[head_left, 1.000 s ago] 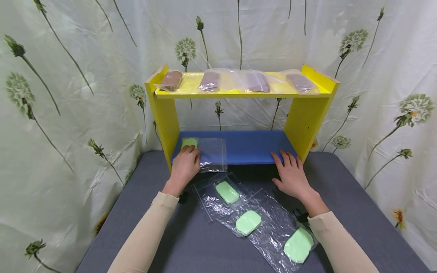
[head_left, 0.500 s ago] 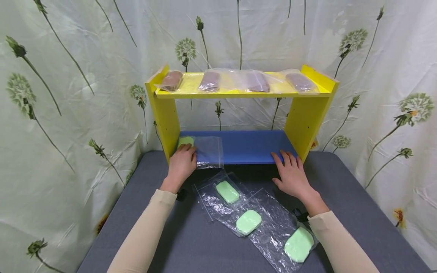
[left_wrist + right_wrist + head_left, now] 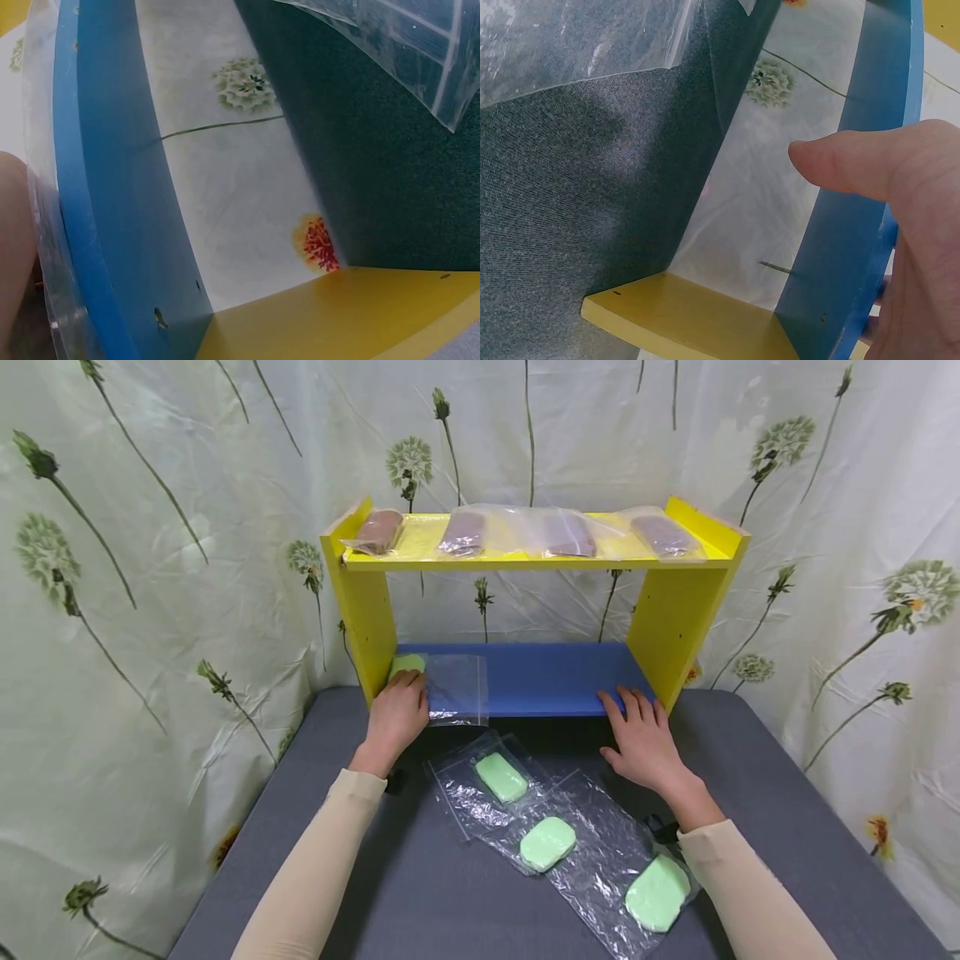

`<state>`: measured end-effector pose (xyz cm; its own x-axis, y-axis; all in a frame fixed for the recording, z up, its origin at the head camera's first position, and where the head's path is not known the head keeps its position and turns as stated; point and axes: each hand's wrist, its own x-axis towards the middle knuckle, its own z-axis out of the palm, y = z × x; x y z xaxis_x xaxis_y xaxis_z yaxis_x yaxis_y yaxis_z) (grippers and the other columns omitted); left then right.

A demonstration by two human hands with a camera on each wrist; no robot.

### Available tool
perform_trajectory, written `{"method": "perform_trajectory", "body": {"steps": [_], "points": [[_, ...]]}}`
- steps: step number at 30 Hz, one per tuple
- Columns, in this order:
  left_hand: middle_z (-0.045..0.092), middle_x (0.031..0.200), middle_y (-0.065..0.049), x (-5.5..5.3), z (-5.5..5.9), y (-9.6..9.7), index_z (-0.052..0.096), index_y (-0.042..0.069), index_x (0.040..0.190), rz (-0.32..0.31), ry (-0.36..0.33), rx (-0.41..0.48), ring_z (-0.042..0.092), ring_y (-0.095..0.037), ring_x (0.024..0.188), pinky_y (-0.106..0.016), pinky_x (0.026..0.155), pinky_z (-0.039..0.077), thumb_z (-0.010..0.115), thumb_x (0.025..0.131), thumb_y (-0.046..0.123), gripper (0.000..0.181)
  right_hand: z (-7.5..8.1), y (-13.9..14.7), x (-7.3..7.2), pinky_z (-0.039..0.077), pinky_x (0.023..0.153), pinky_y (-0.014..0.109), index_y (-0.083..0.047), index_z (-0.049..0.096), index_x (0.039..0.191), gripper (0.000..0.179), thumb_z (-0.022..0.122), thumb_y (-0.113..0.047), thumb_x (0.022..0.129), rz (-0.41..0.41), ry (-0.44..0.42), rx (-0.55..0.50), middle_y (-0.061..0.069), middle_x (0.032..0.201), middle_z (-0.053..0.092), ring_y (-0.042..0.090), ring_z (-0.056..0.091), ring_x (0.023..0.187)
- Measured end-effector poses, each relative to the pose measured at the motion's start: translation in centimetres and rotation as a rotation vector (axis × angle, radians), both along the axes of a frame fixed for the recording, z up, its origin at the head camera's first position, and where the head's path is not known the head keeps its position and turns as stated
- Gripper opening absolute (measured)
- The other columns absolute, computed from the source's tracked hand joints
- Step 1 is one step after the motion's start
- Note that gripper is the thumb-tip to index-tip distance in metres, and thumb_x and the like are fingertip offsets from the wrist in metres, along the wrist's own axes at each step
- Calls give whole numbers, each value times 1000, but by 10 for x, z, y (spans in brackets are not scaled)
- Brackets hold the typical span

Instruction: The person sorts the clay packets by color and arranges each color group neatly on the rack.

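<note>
My left hand [image 3: 397, 714] is at the left end of the blue shelf [image 3: 543, 677], fingers bent over the near end of a pale green, soap-like bar [image 3: 408, 664] in a clear zip bag [image 3: 459, 685]. Its fingertips are hidden in the head view. The rest of the bag lies flat to the right of the hand, and its zip end reaches past the shelf's front edge. At the shelf's right end my right hand [image 3: 641, 739] rests on the front edge with fingers spread. In the right wrist view its thumb [image 3: 840, 161] sticks out straight below the shelf.
Three more bagged green bars [image 3: 547, 843] lie on the dark grey tabletop [image 3: 450, 910] in front, their bags overlapping. Yellow side panels [image 3: 678, 627] flank the blue shelf. Several bagged brownish-purple bars [image 3: 462, 533] stand along the yellow top shelf [image 3: 525, 562]. A flower-patterned curtain [image 3: 187, 610] hangs behind.
My left hand has slid the bagged green bar left and slightly back, closer to the left side panel. The right hand has stayed on the shelf edge. The head view has tilted slightly.
</note>
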<state>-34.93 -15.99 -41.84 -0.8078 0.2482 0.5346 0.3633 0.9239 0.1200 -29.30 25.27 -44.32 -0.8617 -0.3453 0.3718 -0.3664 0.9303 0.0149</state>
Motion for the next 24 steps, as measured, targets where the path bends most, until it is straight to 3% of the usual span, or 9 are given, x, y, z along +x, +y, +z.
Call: {"method": "perform_trajectory", "body": {"steps": [13, 19, 24], "points": [[65, 119, -14, -3, 2, -1, 68, -1, 121, -43, 39, 32, 59, -32, 105, -49, 88, 54, 56, 99, 12, 28, 1, 1, -2, 15, 112, 69, -9, 23, 158, 100, 83, -33, 82, -6, 0, 16, 29, 157, 23, 50, 23, 141], [58, 136, -16, 1, 6, 2, 64, 2, 132, -32, -10, 42, 55, -34, 122, -54, 90, 53, 54, 100, 13, 35, 0, 0, -1, 14, 112, 68, -9, 25, 158, 99, 82, -33, 82, -3, 2, 6, 29, 157, 23, 49, 23, 141], [57, 137, -18, 13, 12, 14, 65, 2, 131, -133, 7, 95, 55, -34, 121, -54, 82, 55, 53, 102, 15, 34, 1, -1, 0, 15, 111, 69, -8, 25, 158, 99, 83, -33, 81, 3, 10, 4, 29, 157, 24, 50, 23, 141]]}}
